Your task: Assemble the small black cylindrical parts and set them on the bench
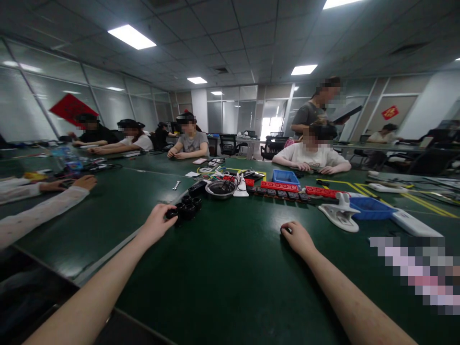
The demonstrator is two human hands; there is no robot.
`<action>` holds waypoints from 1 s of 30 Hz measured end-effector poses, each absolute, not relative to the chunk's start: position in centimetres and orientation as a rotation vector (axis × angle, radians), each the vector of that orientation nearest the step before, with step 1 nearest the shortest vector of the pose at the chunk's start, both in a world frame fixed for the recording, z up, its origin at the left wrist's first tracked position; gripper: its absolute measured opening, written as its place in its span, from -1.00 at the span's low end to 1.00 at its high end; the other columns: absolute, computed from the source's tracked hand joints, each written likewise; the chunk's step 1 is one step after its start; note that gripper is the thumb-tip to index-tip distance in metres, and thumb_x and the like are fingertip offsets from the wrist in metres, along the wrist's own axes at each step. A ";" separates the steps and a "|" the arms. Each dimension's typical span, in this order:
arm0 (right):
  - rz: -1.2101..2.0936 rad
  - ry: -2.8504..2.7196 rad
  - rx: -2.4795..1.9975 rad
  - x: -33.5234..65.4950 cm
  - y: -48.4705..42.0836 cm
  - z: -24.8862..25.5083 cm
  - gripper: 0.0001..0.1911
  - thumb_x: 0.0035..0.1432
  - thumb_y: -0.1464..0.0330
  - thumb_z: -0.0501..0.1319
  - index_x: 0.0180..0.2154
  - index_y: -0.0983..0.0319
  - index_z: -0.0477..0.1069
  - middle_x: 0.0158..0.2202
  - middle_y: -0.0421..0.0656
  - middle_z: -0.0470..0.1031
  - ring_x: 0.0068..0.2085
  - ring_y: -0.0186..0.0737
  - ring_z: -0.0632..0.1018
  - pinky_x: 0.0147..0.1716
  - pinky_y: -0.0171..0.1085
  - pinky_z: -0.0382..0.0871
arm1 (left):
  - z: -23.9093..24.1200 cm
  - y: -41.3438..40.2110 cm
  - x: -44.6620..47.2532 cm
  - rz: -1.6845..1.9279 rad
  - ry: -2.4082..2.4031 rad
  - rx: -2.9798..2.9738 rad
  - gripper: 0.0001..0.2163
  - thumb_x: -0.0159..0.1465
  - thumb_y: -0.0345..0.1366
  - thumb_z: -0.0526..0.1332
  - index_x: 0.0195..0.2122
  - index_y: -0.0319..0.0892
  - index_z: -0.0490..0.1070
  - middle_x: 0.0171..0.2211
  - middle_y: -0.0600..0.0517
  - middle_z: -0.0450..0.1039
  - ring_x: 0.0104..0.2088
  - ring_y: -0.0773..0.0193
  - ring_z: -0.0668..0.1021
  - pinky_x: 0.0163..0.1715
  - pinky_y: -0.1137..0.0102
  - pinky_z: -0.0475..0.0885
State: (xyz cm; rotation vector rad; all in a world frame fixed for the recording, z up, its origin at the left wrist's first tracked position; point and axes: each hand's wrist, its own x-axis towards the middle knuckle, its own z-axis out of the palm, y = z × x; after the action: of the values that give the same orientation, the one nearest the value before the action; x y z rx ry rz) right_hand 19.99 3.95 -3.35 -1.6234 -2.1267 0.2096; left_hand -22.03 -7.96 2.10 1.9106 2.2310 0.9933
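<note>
On the dark green table, my left hand point(158, 224) reaches to a cluster of glossy black round pieces point(189, 209). Its fingers and thumb are closed around the nearest one, a black round piece point(171, 212) at the cluster's left edge. What kind of pieces these are, I cannot tell. My right hand point(297, 236) rests on the tabletop to the right, with thumb and forefinger curled together. Something small and dark shows between those fingertips, too small to name.
Behind the black pieces lie a dark power strip point(197, 188), a metal bowl point(220, 189) with cables, and red trays point(280, 186). A small wrench point(176, 185) lies left. Right stand a white clip base point(339, 215) and blue bin point(372, 208). A co-worker's sleeved arm point(46, 211) extends from the left.
</note>
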 end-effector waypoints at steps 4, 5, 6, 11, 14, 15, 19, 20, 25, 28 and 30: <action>0.235 -2.118 -1.638 19.9 4.0 -3.3 -0.77 0.04 0.34 0.06 -0.32 0.25 0.44 -0.25 -0.08 0.37 -0.21 -0.20 0.39 -0.20 -0.30 0.19 | 1.7 -7.5 -22.3 0.932 2.287 1.949 -0.65 0.11 -0.17 0.08 -0.11 -0.23 0.29 -0.14 -0.09 0.25 -0.15 0.13 0.39 -0.24 0.31 0.39; 0.240 -2.117 -1.641 19.9 4.0 -3.2 -0.77 0.04 0.33 0.06 -0.32 0.24 0.44 -0.25 -0.09 0.37 -0.21 -0.20 0.39 -0.21 -0.30 0.19 | 1.5 -7.3 -22.4 0.920 2.327 1.949 -0.65 0.11 -0.16 0.08 -0.12 -0.23 0.29 -0.14 -0.09 0.26 -0.14 0.11 0.39 -0.21 0.29 0.37; 0.242 -2.117 -1.643 19.9 4.0 -3.2 -0.77 0.04 0.33 0.06 -0.31 0.24 0.44 -0.25 -0.09 0.37 -0.21 -0.20 0.39 -0.21 -0.30 0.19 | 1.2 -7.2 -22.5 0.904 2.366 1.942 -0.65 0.11 -0.15 0.09 -0.12 -0.21 0.29 -0.14 -0.09 0.28 -0.13 0.09 0.39 -0.19 0.26 0.36; 0.236 -2.131 -1.645 19.9 4.1 -3.3 -0.77 0.05 0.33 0.05 -0.31 0.23 0.43 -0.25 -0.10 0.36 -0.21 -0.21 0.39 -0.22 -0.30 0.19 | -0.1 -6.7 -22.5 0.808 2.405 1.942 -0.64 0.09 -0.12 0.11 -0.14 -0.19 0.31 -0.14 -0.08 0.33 -0.10 0.08 0.38 -0.12 0.24 0.30; 0.238 -2.134 -1.633 19.9 4.1 -3.5 -0.77 0.05 0.32 0.06 -0.31 0.23 0.43 -0.26 -0.10 0.36 -0.21 -0.20 0.39 -0.23 -0.31 0.19 | -0.2 -6.8 -22.1 0.778 2.436 1.958 -0.61 0.08 -0.10 0.11 -0.10 -0.19 0.30 -0.14 -0.09 0.32 -0.10 0.07 0.38 -0.12 0.24 0.29; 0.234 -2.132 -1.627 19.9 4.1 -3.6 -0.77 0.05 0.32 0.06 -0.31 0.23 0.43 -0.26 -0.10 0.36 -0.21 -0.20 0.39 -0.23 -0.31 0.19 | 0.0 -6.9 -22.0 0.782 2.475 1.962 -0.57 0.07 -0.07 0.11 -0.08 -0.18 0.28 -0.12 -0.10 0.30 -0.09 0.05 0.36 -0.12 0.22 0.29; 0.140 -2.056 -1.597 20.0 4.0 -3.3 -0.72 0.07 0.24 0.03 -0.33 0.25 0.42 -0.27 -0.08 0.39 -0.23 -0.18 0.39 -0.25 -0.30 0.18 | 1.2 -7.3 -21.3 0.938 2.680 2.012 -0.53 0.12 0.00 0.01 -0.01 -0.16 0.24 0.03 -0.14 0.14 0.03 -0.04 0.23 -0.06 0.13 0.20; 0.102 -2.014 -1.608 20.0 3.9 -3.1 -0.69 0.09 0.22 0.00 -0.38 0.25 0.43 -0.30 -0.08 0.40 -0.23 -0.17 0.39 -0.26 -0.30 0.17 | 1.6 -7.4 -21.1 0.987 2.667 2.055 -0.54 0.16 -0.02 -0.03 0.00 -0.16 0.23 0.05 -0.14 0.12 0.05 -0.02 0.20 -0.03 0.13 0.16; 0.159 -1.880 -1.730 20.0 3.6 -2.5 -0.50 0.19 0.25 -0.22 -0.54 0.24 0.40 -0.54 -0.11 0.41 -0.40 -0.18 0.42 -0.43 -0.30 0.16 | 3.8 -6.3 -19.1 1.048 2.315 2.215 -0.45 0.25 -0.12 -0.13 0.19 -0.25 -0.29 0.02 -0.11 0.25 0.00 0.14 0.32 -0.02 0.25 0.19; 0.224 -1.833 -1.712 19.6 3.3 -2.5 -0.56 0.19 0.27 -0.21 -0.34 0.23 0.41 -0.42 -0.11 0.46 -0.35 -0.18 0.44 -0.39 -0.30 0.18 | 4.7 -4.0 -17.9 0.809 2.299 2.258 -0.40 0.22 -0.08 -0.08 0.20 -0.22 -0.28 -0.03 -0.08 0.32 -0.02 0.11 0.35 -0.05 0.26 0.21; 0.224 -1.794 -1.713 19.3 3.1 -2.5 -0.62 0.17 0.31 -0.18 -0.10 0.24 0.30 -0.34 -0.09 0.45 -0.32 -0.17 0.44 -0.36 -0.29 0.19 | 5.1 -1.9 -17.6 0.557 2.343 2.305 -0.48 0.18 -0.05 -0.05 0.13 -0.18 0.04 0.05 -0.08 0.23 0.01 0.10 0.32 -0.04 0.30 0.20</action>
State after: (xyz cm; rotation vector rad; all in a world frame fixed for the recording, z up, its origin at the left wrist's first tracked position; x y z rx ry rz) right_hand 19.32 3.08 -2.52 -1.7127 -1.7939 0.2244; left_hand -17.57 -1.95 5.12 2.3049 2.3427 0.5568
